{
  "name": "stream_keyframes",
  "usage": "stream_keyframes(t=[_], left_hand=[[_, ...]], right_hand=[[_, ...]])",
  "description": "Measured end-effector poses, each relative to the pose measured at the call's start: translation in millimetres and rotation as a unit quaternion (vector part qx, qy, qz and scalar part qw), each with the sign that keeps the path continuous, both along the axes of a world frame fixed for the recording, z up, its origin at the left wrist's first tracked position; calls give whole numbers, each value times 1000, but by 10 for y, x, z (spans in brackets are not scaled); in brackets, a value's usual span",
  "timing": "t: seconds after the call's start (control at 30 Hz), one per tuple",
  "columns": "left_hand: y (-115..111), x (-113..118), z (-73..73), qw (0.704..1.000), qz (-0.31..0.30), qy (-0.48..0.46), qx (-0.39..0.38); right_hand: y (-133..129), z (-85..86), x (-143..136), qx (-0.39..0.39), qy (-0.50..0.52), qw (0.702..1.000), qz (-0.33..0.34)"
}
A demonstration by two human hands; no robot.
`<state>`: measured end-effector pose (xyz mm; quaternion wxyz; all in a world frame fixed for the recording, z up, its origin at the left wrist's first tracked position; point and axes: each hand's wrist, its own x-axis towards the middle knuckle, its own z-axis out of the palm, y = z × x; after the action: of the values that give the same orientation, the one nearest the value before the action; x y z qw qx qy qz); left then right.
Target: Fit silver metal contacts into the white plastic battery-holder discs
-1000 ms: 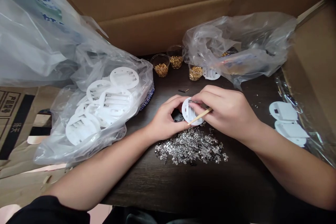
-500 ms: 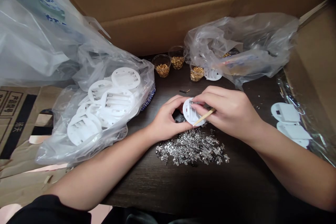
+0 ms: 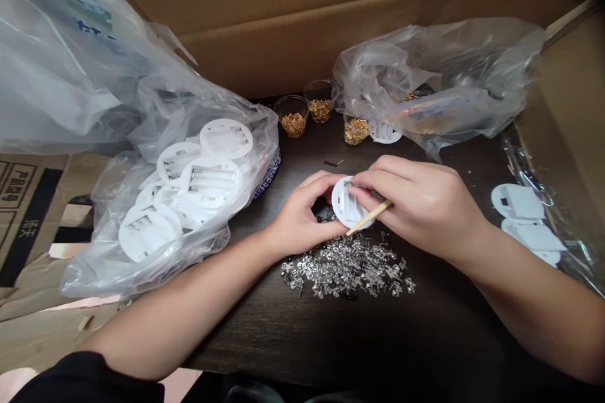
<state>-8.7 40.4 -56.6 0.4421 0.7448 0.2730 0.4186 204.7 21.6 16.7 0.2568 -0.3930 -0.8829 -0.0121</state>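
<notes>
in the head view, your left hand (image 3: 307,217) is curled around the rim of the white disc (image 3: 344,209), thumb below and fingers above. your right hand (image 3: 418,204) is closed around the wooden stick (image 3: 371,216), which slants down-left across the disc's lower edge; its thumb and forefinger reach the disc's upper part, by a small metal bit. you have the disc just beyond the pile of metal clips (image 3: 352,267), near the middle of the table (image 3: 302,321).

dark wood shows from the pile down to the table's near edge, and to the right of the pile up to your right forearm. left of your left hand, the plastic bag (image 3: 155,101) with white discs (image 3: 210,184) spreads over the table's left side. past your hands, a black piece with a gold pin (image 3: 333,164) lies before three cups (image 3: 293,118). the crumpled bag (image 3: 454,79) sits far right, against the cardboard wall (image 3: 302,44). white parts (image 3: 532,236) lie along the right side, beyond your right forearm.
</notes>
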Motion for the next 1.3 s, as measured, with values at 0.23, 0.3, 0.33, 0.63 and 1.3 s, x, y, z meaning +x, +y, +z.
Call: stream_keyframes(t=[0.23, 0.3, 0.33, 0.63, 1.3], left_hand=[[-16, 6, 23, 1000, 5, -4, 15], [-13, 3, 25, 1000, 3, 0, 26], [-10, 0, 24, 999, 2, 2, 32], [-1, -2, 13, 998, 2, 6, 69], [-11, -17, 20, 996, -6, 34, 82]], right_hand=[[-56, 84, 29, 15, -10, 1000, -2], [-65, 90, 23, 15, -16, 1000, -3], [-70, 92, 19, 16, -20, 1000, -3], [-112, 108, -3, 58, -100, 993, 1], [-117, 88, -40, 99, -141, 985, 26]])
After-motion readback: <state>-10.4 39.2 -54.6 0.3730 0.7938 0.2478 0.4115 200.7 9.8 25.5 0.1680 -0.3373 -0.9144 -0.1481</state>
